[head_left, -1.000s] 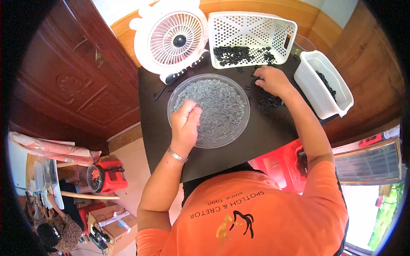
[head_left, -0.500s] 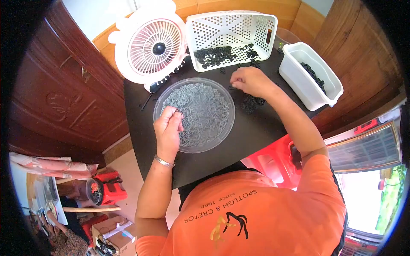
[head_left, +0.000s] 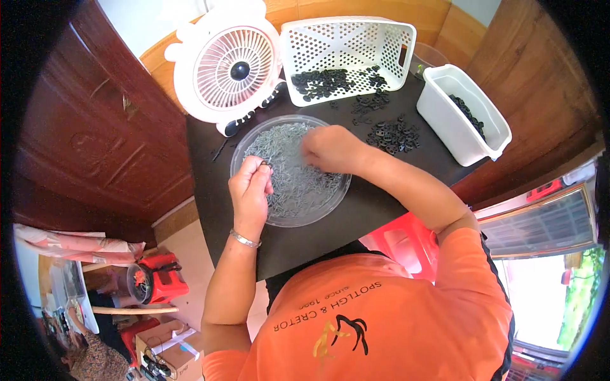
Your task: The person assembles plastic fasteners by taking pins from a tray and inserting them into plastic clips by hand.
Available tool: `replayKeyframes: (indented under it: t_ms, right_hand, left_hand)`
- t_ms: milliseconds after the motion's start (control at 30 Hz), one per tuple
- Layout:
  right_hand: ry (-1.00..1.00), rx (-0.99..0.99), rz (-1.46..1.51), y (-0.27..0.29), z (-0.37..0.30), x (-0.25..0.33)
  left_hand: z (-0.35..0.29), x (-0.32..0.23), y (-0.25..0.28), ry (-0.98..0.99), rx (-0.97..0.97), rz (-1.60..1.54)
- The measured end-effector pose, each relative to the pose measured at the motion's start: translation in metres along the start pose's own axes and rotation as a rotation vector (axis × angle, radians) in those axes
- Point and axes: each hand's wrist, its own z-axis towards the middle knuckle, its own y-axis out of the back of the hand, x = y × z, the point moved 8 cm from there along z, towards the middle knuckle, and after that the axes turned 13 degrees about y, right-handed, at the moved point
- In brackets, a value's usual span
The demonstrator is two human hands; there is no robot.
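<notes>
My left hand (head_left: 250,190) is over the near left rim of a round clear tub (head_left: 345,184), pinching a small black part (head_left: 265,164) between thumb and fingertips. The tub holds a large mass of slim grey pin-like pieces (head_left: 286,193), possibly screws. My right hand (head_left: 333,150) hovers above the tub's right side. Its fingers look curled but are smeared by motion, so whether anything is in them cannot be told. To the right of the tub lies a loose pile of small black parts (head_left: 395,135) on the dark table (head_left: 375,190).
Behind the tub stand a white animal-shaped fan (head_left: 232,66) and a tipped white perforated basket (head_left: 348,60) with black parts spilling out. A white bin (head_left: 460,114) with more black parts stands at the right. A red stool (head_left: 406,244) is beneath the table edge. Another person (head_left: 95,352) is at far lower left.
My right hand has moved left from the black pile to over the tub, uncovering the pile. My left hand has stayed in place, still pinching the black part.
</notes>
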Motion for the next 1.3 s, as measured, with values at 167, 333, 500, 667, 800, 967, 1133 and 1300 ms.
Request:
replayKeyframes:
  t_ms: [167,333,500,667,800,967,1133,1300]
  right_hand:
    - [0.087,-0.036,0.293,0.011,-0.009,0.017]
    - [-0.229,-0.176,0.032,0.057,-0.042,-0.06]
    - [-0.5,-0.024,-0.029,0.061,-0.087,-0.123]
    - [-0.561,0.07,-0.036,0.057,-0.103,-0.137]
    - [-0.591,0.124,0.0,0.053,-0.11,-0.138]
    - [-0.581,0.12,-0.061,0.05,-0.109,-0.14]
    - [-0.552,0.077,-0.072,0.051,-0.105,-0.135]
    - [-0.379,-0.295,0.567,0.042,-0.078,-0.104]
  left_hand:
    - [0.0,0.002,0.001,0.0,0.016,0.009]
    - [0.0,0.002,0.001,-0.012,0.02,0.037]
    - [0.0,0.004,-0.003,0.005,0.025,-0.01]
    - [0.004,0.011,0.0,0.039,0.048,-0.062]
    - [0.006,0.012,0.0,0.045,0.052,-0.041]
    - [0.005,0.01,-0.005,0.048,0.059,-0.037]
    - [0.004,0.012,-0.002,0.058,0.061,-0.056]
    - [0.003,0.011,-0.008,0.065,0.128,-0.151]
